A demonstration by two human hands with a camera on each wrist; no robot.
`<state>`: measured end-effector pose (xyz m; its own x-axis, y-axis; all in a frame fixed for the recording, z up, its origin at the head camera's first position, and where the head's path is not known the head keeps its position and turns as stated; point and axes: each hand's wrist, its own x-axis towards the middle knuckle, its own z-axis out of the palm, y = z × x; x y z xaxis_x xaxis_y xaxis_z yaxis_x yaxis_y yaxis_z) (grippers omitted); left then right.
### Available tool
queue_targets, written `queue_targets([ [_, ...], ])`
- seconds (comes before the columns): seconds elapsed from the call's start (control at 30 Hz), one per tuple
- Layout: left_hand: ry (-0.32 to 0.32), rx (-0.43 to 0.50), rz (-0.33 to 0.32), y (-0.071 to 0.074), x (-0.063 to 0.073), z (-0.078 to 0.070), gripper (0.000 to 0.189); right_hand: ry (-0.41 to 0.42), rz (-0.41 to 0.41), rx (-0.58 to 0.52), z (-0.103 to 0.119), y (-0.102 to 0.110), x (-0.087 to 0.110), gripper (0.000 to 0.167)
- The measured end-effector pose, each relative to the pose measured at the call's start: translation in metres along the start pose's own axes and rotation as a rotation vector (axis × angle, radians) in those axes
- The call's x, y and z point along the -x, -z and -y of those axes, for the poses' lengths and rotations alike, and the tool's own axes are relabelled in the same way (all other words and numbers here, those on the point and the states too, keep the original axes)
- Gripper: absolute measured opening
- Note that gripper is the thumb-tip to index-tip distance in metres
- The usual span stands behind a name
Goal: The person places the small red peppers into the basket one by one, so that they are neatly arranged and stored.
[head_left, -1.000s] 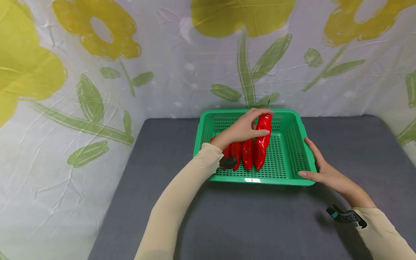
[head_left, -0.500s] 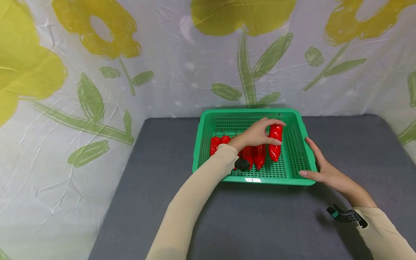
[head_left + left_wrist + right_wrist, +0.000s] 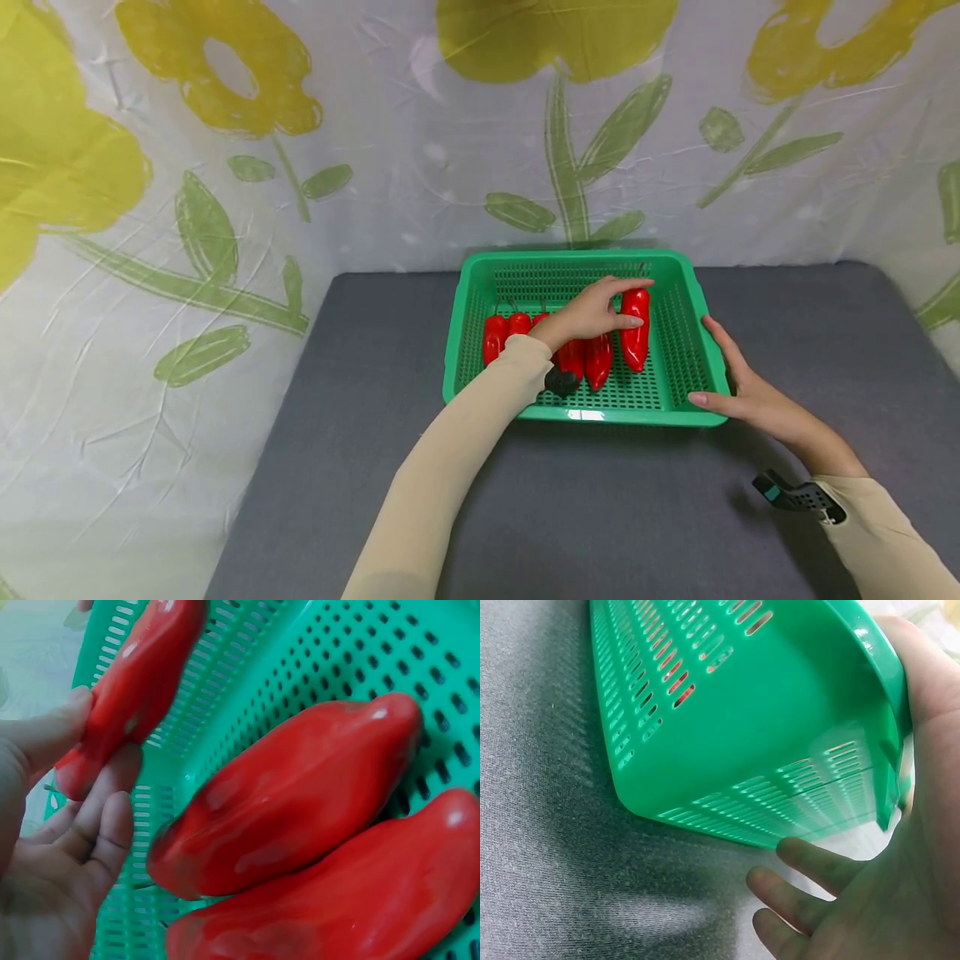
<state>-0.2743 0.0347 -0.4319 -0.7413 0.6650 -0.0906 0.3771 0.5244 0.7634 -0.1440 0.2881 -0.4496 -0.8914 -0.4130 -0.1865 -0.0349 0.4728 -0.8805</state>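
Observation:
In the head view my left hand [image 3: 592,310] holds a red pepper [image 3: 635,337] between thumb and fingers, over the right part of the green basket [image 3: 637,417]. The left wrist view shows this pepper [image 3: 139,690] in the grasp, tilted and apart from two other red peppers [image 3: 300,795] in the basket. More red peppers [image 3: 597,360] lie side by side at the basket's left and middle, partly covered by my left forearm. My right hand [image 3: 757,404] holds the basket's right rim near its front corner, several fingers spread outside the wall [image 3: 727,727].
The basket stands on a grey table [image 3: 585,508], near its back edge. A white cloth with yellow flowers [image 3: 360,225] hangs behind and at the left. A black band [image 3: 798,497] sits on the right wrist.
My left hand has moved right and toward me with the held pepper, away from the peppers at the left, and lowered it into the basket. The right hand stays at the rim.

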Motion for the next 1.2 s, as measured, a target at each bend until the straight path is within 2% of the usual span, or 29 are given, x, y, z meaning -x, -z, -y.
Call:
queue_targets([
  [0.33, 0.005, -0.002, -0.085, -0.002, -0.004, 0.005, 0.062, -0.005, 0.002, 0.015, 0.001, 0.001, 0.000, 0.103],
  [0.63, 0.017, 0.061, -0.064, -0.004, -0.005, 0.008, 0.060, -0.006, 0.007, 0.004, 0.000, 0.001, 0.000, 0.103],
  [0.97, 0.023, 0.035, -0.062, -0.001, -0.006, 0.008, 0.059, -0.004, 0.003, 0.016, 0.000, 0.002, -0.001, 0.103],
  [1.2, 0.046, 0.012, -0.052, -0.004, -0.006, 0.011, 0.059, -0.017, 0.013, 0.004, 0.000, 0.001, 0.000, 0.104],
])
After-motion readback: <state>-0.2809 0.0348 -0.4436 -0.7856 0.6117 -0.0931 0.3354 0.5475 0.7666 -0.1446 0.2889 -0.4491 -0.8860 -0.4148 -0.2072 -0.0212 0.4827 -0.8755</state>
